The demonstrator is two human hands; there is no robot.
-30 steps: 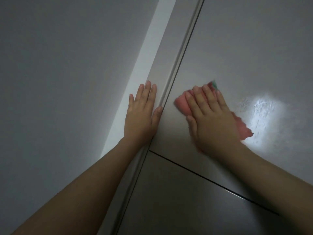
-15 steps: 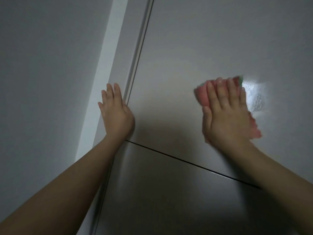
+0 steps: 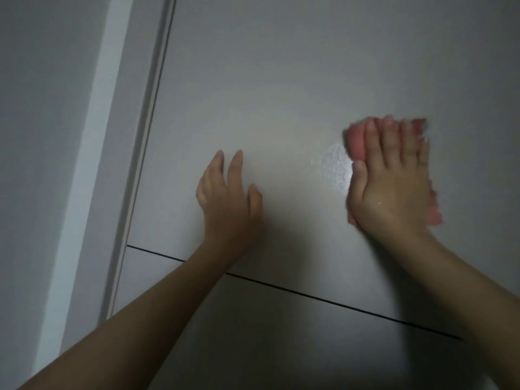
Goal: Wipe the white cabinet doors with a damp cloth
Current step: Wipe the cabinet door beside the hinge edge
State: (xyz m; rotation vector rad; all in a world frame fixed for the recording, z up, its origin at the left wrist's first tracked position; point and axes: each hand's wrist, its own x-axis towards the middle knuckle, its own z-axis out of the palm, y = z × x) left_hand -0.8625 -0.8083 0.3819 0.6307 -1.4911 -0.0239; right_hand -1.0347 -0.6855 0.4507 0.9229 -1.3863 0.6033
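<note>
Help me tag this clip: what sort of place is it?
Probably a home interior, facing built-in cabinets: flat white cabinet doors split by a thin dark seam, and a right hand pressing a pink cloth on them.

dim, grey cast | glare patch on wet white cabinet door (image 3: 334, 167) | soft hand shadows | pink cloth (image 3: 356, 142) motion-blurred

Both forearms were bare, sleeveless to the frame edge; left hand (image 3: 228, 192) and right hand (image 3: 391, 187) wore no gloves.
</note>
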